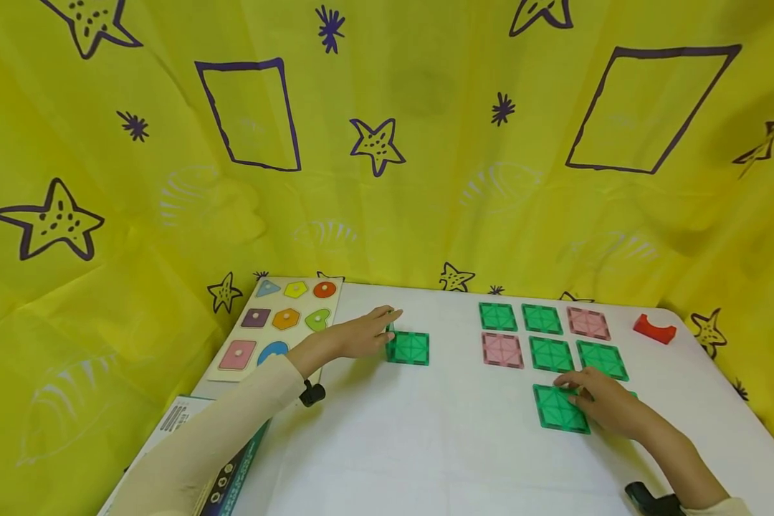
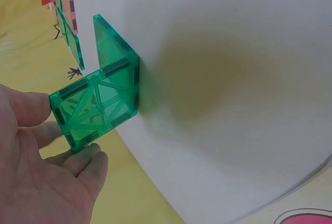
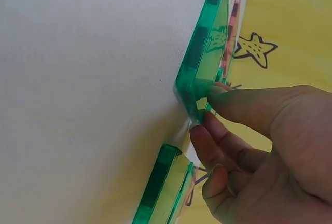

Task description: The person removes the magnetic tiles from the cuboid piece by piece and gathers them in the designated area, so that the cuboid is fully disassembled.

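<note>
My left hand (image 1: 362, 335) holds a green see-through square tile (image 2: 98, 102) by its edge, thumb on one side and fingers on the other. That tile stands upright along the left edge of a flat green tile (image 1: 411, 348) on the table. On the right, my right hand (image 1: 609, 403) pinches the corner of another green tile (image 1: 557, 410) between thumb and fingers. In the right wrist view this tile (image 3: 202, 47) looks slightly tilted. Beside it another green tile (image 3: 158, 187) lies flat, mostly hidden by the hand in the head view.
Behind my right hand lie rows of green tiles (image 1: 542, 319) and pink tiles (image 1: 588, 324). A red curved block (image 1: 654, 330) is at far right. A shape puzzle board (image 1: 232, 369) and a box (image 1: 183, 416) lie at left. Yellow curtain (image 1: 426, 215) surrounds the white table (image 1: 387, 444).
</note>
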{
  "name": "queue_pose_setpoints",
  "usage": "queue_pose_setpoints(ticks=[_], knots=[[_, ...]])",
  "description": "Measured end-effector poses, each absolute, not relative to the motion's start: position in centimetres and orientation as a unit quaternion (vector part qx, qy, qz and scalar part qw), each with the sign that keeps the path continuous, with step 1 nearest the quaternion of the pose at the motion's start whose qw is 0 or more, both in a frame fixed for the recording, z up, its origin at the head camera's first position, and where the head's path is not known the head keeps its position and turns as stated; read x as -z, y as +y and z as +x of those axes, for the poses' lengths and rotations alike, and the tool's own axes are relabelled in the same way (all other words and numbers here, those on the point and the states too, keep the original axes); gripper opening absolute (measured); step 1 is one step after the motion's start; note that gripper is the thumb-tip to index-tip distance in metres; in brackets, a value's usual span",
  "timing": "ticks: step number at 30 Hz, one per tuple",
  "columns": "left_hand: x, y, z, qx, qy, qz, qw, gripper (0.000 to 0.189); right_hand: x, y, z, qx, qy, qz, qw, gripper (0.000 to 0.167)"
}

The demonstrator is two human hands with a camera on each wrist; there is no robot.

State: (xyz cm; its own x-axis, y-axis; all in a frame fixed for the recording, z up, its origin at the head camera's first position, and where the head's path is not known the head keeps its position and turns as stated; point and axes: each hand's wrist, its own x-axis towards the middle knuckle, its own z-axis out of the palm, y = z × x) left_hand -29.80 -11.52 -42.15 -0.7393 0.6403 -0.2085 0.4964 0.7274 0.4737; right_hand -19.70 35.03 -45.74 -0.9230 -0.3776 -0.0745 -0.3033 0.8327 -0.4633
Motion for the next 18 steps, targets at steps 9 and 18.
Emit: queue_pose_setpoints(ticks=[9, 18], knots=[[42.3, -11.5, -29.9, -0.224, 0.908, 0.304, 0.18, 0.062, 45.9, 34.6, -19.8, 0.234, 0.957, -0.148, 0.091, 0.022], [42.2, -11.4, -29.8, -0.229, 0.91, 0.297, 0.179, 0.068, 45.7, 32.1, -20.8, 0.215, 0.961, -0.158, 0.077, 0.019]])
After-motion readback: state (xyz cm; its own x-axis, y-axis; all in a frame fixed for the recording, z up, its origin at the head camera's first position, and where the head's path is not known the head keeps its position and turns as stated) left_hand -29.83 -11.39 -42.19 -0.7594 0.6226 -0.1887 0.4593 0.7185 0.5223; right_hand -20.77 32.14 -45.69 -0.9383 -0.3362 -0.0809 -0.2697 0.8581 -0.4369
